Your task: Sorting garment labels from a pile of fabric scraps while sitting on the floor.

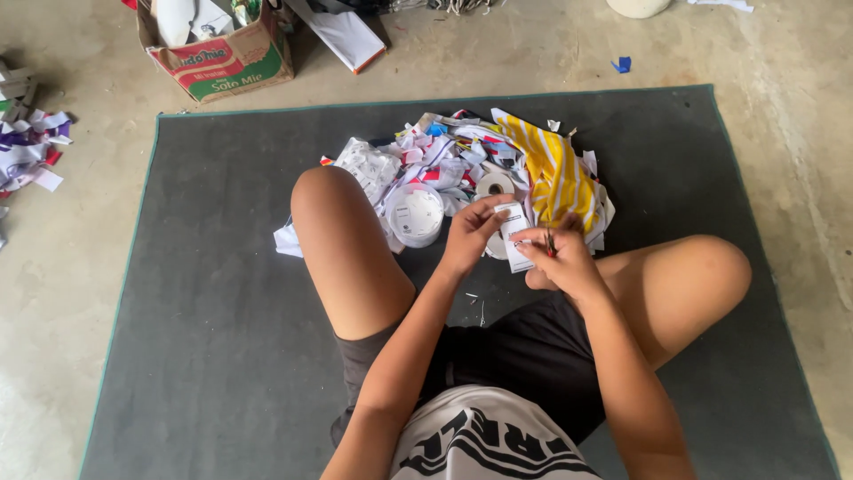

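Note:
I sit cross-legged on a dark grey mat. My left hand pinches the top of a small white paper card. My right hand touches the card's lower right edge and grips a small red-handled tool, seemingly scissors, though most of it is hidden by my fingers. Just beyond my hands lies a pile of paper and cloth scraps with a yellow-and-white striped piece, a white round tub and a tape roll.
A cardboard box with items inside stands on the concrete floor at the back left. More paper scraps lie off the mat at the far left. A small blue scrap sits on the floor behind the mat.

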